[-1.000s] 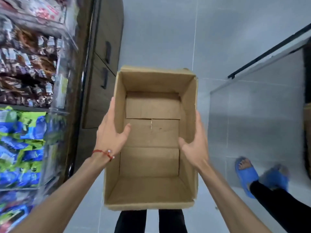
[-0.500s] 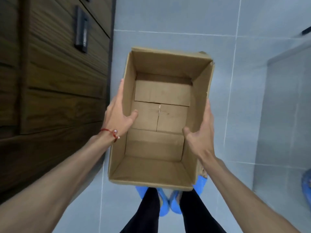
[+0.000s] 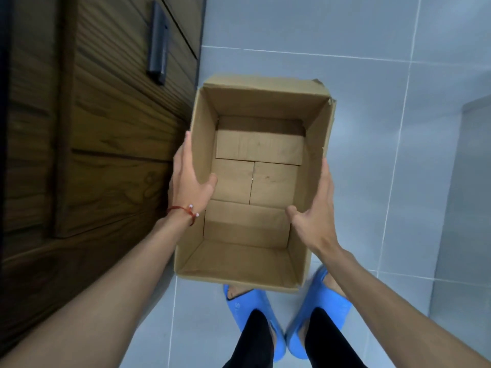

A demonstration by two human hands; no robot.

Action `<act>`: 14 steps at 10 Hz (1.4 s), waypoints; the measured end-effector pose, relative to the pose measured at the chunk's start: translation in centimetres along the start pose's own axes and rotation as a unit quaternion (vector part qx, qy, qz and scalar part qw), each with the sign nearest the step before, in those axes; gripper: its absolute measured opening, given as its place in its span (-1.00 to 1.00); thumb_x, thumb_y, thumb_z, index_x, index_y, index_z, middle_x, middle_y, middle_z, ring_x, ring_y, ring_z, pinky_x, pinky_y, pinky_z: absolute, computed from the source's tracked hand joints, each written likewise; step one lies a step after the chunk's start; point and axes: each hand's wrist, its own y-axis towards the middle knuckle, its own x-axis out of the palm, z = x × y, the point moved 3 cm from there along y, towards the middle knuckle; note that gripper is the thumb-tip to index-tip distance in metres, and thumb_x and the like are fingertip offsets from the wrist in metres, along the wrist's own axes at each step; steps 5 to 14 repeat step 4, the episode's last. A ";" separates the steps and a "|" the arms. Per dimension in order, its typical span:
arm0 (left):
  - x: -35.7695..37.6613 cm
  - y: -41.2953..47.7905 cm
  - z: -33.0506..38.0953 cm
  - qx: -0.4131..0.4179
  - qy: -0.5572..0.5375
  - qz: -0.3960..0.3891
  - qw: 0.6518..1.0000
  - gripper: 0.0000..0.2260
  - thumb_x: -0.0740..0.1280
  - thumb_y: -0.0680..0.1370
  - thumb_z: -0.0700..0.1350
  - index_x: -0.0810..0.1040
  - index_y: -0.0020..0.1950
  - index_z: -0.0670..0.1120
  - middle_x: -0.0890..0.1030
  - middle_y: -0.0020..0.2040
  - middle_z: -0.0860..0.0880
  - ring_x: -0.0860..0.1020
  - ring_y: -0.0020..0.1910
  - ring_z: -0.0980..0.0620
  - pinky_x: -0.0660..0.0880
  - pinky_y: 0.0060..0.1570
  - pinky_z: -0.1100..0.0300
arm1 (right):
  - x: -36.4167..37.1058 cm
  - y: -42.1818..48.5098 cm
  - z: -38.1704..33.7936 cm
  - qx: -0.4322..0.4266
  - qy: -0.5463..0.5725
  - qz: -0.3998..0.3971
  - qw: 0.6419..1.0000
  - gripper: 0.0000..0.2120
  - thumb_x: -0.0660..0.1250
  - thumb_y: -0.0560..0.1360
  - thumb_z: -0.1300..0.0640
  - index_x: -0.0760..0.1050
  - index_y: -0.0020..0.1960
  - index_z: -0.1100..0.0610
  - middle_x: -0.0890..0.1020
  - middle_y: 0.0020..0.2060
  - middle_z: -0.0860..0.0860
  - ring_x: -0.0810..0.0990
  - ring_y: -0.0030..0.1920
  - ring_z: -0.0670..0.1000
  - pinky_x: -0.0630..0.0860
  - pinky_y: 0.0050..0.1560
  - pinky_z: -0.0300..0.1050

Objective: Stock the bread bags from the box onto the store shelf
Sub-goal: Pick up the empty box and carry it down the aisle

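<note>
An open brown cardboard box (image 3: 255, 107) hangs in the air in front of me, over the grey floor. Nothing lies inside it; only its bottom flaps show. My left hand (image 3: 187, 181) grips the box's left wall, thumb inside and fingers outside. My right hand (image 3: 314, 211) grips the right wall the same way, thumb inside. No bread bags and no store shelf are in view.
A dark wooden cabinet (image 3: 87, 134) with a black handle (image 3: 158, 41) fills the left side, close to the box. Pale grey floor tiles (image 3: 372, 62) spread ahead and to the right. My feet in blue slippers (image 3: 249, 306) stand right under the box.
The view has swung away from the shelves of bagged goods on the left to the wooden cabinet and the floor. The box stays held in both hands and has sunk lower, towards my feet.
</note>
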 end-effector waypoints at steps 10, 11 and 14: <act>-2.0 -7.0 2.0 -0.052 -0.017 0.023 0.998 -0.18 0.42 0.43 -0.19 0.10 0.61 0.02 0.12 0.59 -0.04 0.19 0.53 -0.03 0.16 0.48 0.12 | -2.2 -2.2 -2.8 0.064 -0.012 -0.058 0.996 0.00 0.42 0.47 0.30 -0.09 0.69 -0.04 0.09 0.62 0.01 0.15 0.60 -0.05 0.07 0.48 -0.32; -2.0 -7.0 2.0 -0.052 -0.017 0.023 0.998 -0.18 0.42 0.43 -0.19 0.10 0.61 0.02 0.12 0.59 -0.04 0.19 0.53 -0.03 0.16 0.48 0.12 | -2.2 -2.2 -2.8 0.064 -0.012 -0.058 0.996 0.00 0.42 0.47 0.30 -0.09 0.69 -0.04 0.09 0.62 0.01 0.15 0.60 -0.05 0.07 0.48 -0.32; -2.0 -7.0 2.0 -0.052 -0.017 0.023 0.998 -0.18 0.42 0.43 -0.19 0.10 0.61 0.02 0.12 0.59 -0.04 0.19 0.53 -0.03 0.16 0.48 0.12 | -2.2 -2.2 -2.8 0.064 -0.012 -0.058 0.996 0.00 0.42 0.47 0.30 -0.09 0.69 -0.04 0.09 0.62 0.01 0.15 0.60 -0.05 0.07 0.48 -0.32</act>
